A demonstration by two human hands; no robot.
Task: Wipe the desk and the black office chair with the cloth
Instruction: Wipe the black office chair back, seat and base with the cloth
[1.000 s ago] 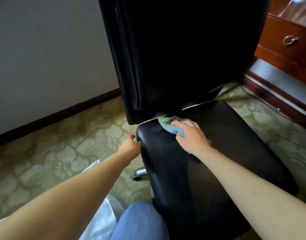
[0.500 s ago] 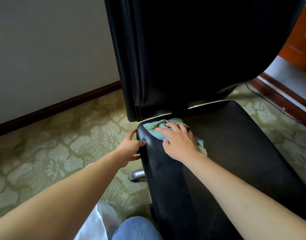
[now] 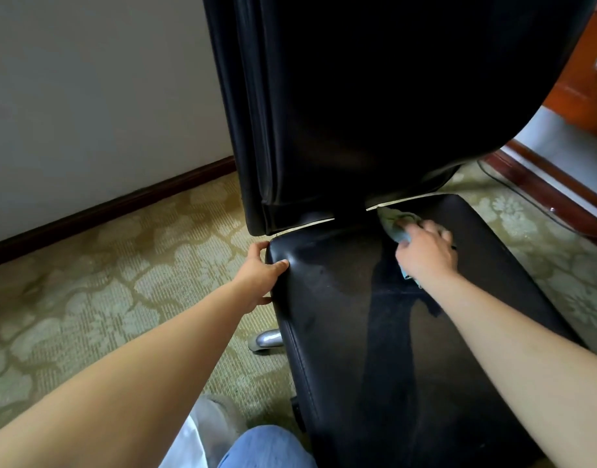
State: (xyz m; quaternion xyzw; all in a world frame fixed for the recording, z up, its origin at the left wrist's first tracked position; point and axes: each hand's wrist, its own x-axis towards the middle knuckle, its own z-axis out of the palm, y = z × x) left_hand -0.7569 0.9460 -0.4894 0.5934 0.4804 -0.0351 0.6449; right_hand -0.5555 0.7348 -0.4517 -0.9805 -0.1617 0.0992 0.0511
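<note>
The cloth (image 3: 396, 224), a pale teal rag, is lying bunched on the black office chair (image 3: 374, 315), at the back of the seat just below the gap under the backrest and toward the seat's right side. My right hand (image 3: 425, 253) is pressing down on it, fingers curled over the bundle and gripping it, so that only its far end and a small corner by my wrist are showing. My left hand (image 3: 260, 275) is holding the seat's rear left corner, thumb lying on top of the leather and fingers wrapping around the edge. The seat leather is looking streaked and dull across its middle. A chrome part (image 3: 266, 339) of the chair's base is poking out below the seat's left edge. The chair is standing on patterned green carpet (image 3: 104, 282), with a wooden desk (image 3: 584, 89) at the far right.
</note>
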